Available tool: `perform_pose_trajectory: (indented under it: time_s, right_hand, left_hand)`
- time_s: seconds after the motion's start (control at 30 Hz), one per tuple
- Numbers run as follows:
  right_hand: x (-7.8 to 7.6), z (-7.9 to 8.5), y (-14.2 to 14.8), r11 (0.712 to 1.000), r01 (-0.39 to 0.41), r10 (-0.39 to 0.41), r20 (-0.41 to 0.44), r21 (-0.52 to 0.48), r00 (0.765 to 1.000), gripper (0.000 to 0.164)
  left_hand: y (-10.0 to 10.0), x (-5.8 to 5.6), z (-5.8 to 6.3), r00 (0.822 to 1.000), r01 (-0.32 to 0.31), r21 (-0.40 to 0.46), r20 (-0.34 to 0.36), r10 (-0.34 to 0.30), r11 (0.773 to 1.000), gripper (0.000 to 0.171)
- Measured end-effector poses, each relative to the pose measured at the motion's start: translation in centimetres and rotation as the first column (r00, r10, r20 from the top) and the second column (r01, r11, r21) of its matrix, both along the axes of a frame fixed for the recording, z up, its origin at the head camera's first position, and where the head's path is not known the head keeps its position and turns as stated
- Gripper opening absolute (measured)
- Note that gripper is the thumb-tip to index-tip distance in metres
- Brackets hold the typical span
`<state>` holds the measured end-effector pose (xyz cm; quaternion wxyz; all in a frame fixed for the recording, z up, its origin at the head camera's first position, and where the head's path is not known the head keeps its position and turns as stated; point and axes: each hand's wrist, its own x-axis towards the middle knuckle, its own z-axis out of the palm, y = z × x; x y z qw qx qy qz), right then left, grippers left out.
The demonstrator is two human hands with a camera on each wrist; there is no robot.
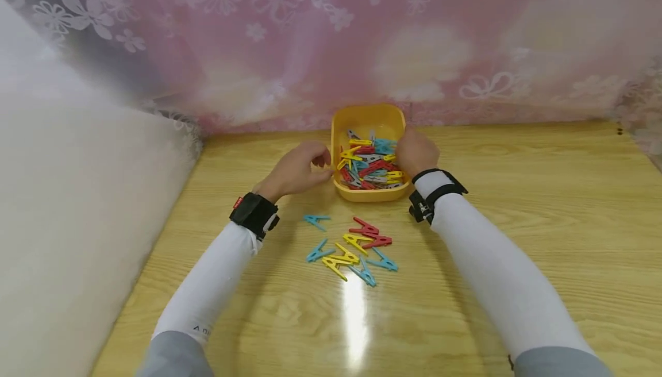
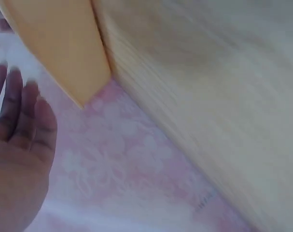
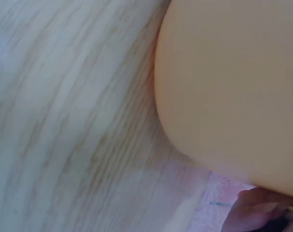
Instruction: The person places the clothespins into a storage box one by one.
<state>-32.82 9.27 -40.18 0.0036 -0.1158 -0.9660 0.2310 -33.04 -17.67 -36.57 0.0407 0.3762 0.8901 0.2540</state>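
A yellow plastic basket (image 1: 372, 195) at the back of the table holds a heap of red, blue, yellow and grey clothespins (image 1: 369, 161). My left hand (image 1: 302, 170) is beside the basket's left wall, with its fingers loosely bent. In the left wrist view, the left hand's fingers (image 2: 28, 108) lie apart from the basket wall (image 2: 64, 48) and hold nothing. My right hand (image 1: 416, 152) grips the basket's right rim, its fingertips mostly hidden in the head view. Part of the right hand (image 3: 255, 212) shows at the rim in the right wrist view.
Several loose clothespins, blue (image 1: 383, 261), yellow (image 1: 347, 254) and red (image 1: 364, 226), lie on the wooden table (image 1: 517, 222) in front of the basket. A pink flowered curtain (image 1: 331, 49) hangs right behind it. A pale surface (image 1: 77, 193) borders the table's left side.
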Motion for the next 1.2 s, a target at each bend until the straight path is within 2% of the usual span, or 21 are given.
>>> perform_pose_trajectory:
  time_s: [0.1,0.17,0.3,0.4,0.5,0.57,0.77,0.83,1.03,1.13,1.2]
  right_hand:
    - [0.1,0.2,0.3,1.0,-0.021,0.021,0.012,-0.012,1.0,0.035]
    - [0.1,0.2,0.4,0.998,-0.043,0.044,0.011,-0.044,0.999,0.038]
    - [-0.2,0.4,1.0,0.984,-0.126,0.125,-0.013,-0.125,0.992,0.043]
    - [-0.4,0.5,1.5,0.953,-0.2,0.2,-0.021,-0.228,0.98,0.045]
    - [-0.3,0.6,2.1,0.916,-0.223,0.23,-0.02,-0.334,0.973,0.047]
    - [-0.3,0.6,2.6,0.897,-0.204,0.222,0.0,-0.391,0.975,0.05]
    - [-0.2,0.6,3.5,0.89,-0.162,0.192,0.028,-0.426,0.981,0.044]
    - [-0.2,0.6,3.6,0.888,-0.17,0.193,0.011,-0.427,0.981,0.041]
    - [-0.2,0.7,3.5,0.892,-0.157,0.176,0.006,-0.425,0.984,0.036]
    - [-0.1,0.8,3.5,0.885,-0.137,0.162,0.019,-0.444,0.987,0.037]
    - [0.0,0.9,3.4,0.881,-0.125,0.153,0.026,-0.456,0.988,0.039]
  left_hand:
    - [-1.7,1.1,-0.4,0.999,0.009,-0.07,0.037,-0.007,0.998,0.018]
    - [-2.6,2.0,-0.8,0.997,0.036,-0.139,0.07,-0.026,0.99,0.024]
    - [-3.2,3.6,-1.7,0.992,0.117,-0.29,0.086,-0.096,0.95,0.042]
    - [-3.1,4.5,-2.2,0.986,0.164,-0.364,0.049,-0.157,0.917,0.046]
    - [-2.7,5.0,-2.4,0.979,0.187,-0.384,-0.001,-0.203,0.904,0.044]
    - [-2.3,5.1,-2.5,0.974,0.2,-0.385,-0.026,-0.227,0.901,0.04]
    - [-1.7,5.1,-2.5,0.97,0.206,-0.405,-0.037,-0.241,0.891,0.034]
    - [-1.7,5.0,-2.4,0.97,0.206,-0.406,-0.037,-0.241,0.89,0.032]
    - [-1.3,4.9,-2.5,0.961,0.228,-0.385,-0.057,-0.27,0.894,0.028]
    - [-1.3,4.8,-2.6,0.963,0.218,-0.383,-0.065,-0.261,0.898,0.028]
    - [-1.6,4.7,-2.6,0.968,0.201,-0.366,-0.068,-0.241,0.909,0.028]
